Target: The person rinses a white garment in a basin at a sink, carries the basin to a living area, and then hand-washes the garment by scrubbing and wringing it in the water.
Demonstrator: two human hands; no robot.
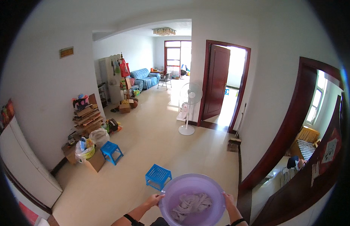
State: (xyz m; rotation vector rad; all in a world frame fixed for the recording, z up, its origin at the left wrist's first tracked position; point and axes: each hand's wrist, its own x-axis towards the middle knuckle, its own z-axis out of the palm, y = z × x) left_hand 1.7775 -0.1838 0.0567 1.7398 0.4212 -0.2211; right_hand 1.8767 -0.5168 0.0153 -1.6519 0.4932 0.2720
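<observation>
A round purple plastic basin [201,178] is held up in front of me at the bottom of the view. My left hand [155,199] grips its rim on the left side, and my right hand [228,199] grips the rim on the right. A wrinkled, light greyish cloth [192,204] lies bunched in the basin, apparently wet. Just beyond the basin's left edge stands a blue plastic stool [158,173]. Dark bands show on both forearms.
Another blue stool [109,149] stands at left beside stacked cardboard [87,115] and a bagged yellow-green basket [89,152]. Ahead are a white pedestal fan [187,130] and an open brown door [217,82]. A broom and dustpan [233,144] lean by the right wall.
</observation>
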